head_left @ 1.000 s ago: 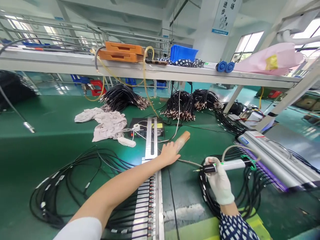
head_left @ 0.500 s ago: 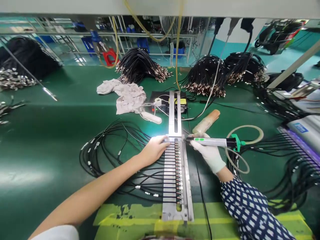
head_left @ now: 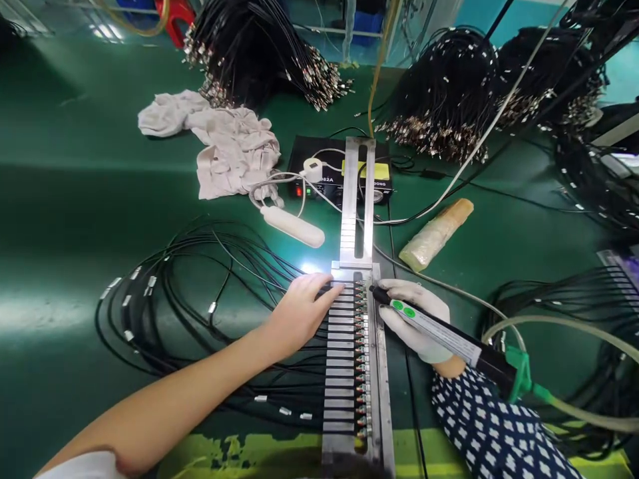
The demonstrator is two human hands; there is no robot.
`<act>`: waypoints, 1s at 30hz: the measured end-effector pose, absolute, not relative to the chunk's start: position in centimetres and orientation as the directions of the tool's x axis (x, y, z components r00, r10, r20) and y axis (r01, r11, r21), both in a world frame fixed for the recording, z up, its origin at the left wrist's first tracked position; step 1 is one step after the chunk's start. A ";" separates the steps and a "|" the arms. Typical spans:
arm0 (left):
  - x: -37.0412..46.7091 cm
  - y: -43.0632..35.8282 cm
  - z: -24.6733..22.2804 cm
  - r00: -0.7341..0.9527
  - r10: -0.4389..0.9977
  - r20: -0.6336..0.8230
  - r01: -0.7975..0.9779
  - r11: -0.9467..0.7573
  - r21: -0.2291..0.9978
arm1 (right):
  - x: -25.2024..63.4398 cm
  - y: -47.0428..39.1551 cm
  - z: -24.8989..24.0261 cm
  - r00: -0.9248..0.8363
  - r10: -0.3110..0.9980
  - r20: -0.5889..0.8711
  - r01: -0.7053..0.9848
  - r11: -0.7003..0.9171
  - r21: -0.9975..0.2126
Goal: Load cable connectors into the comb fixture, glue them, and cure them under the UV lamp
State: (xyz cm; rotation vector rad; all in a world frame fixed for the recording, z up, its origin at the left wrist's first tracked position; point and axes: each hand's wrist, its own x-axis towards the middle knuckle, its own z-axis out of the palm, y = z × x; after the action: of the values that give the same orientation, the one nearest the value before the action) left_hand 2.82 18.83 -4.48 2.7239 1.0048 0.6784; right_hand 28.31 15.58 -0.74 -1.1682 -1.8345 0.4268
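A long metal slotted fixture [head_left: 339, 389] holds a row of black cables [head_left: 172, 249], their metal connector ends lined up on its right side. My bare left hand [head_left: 302, 303] rests at the upper slots with fingers extended and thumb apart, touching the fixture and the uppermost cables. My right hand [head_left: 419, 316], in a white glove, grips a black dispensing syringe [head_left: 444, 336] with green dots and a green cap. Its tip points left, close to the upper connectors. Whether it touches them I cannot tell.
Behind the fixture sits a black controller box [head_left: 319, 146] with lit red and green indicators. A white cloth [head_left: 234, 146] lies left of it, a wrapped roll [head_left: 436, 233] to the right. Cable bundles [head_left: 439, 93] line the back. A hose [head_left: 589, 412] trails from the syringe.
My view has moved closer and tilted down. The syringe's rear end has swung downward, so it now slants instead of lying nearly level. My left hand stays at the upper slots.
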 end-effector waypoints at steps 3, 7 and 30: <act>2.7 18.9 -4.4 0.679 0.641 0.359 0.566 -0.768 0.300 | 28.2 15.6 -0.6 -0.156 0.850 0.503 0.564 0.494 -0.661; 2.6 19.1 -4.3 0.688 0.640 0.342 0.568 -0.768 0.296 | 28.3 15.8 -1.2 -0.152 0.852 0.501 0.549 0.494 -0.674; 2.5 19.1 -4.3 0.701 0.637 0.320 0.558 -0.770 0.310 | 28.2 15.8 -1.0 -0.139 0.860 0.491 0.544 0.481 -0.688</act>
State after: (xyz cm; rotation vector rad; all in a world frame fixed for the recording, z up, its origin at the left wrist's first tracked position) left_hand 2.49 19.11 -4.28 2.7191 0.9657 0.6168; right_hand 28.15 15.82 -0.98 -1.1828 -1.8151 0.4355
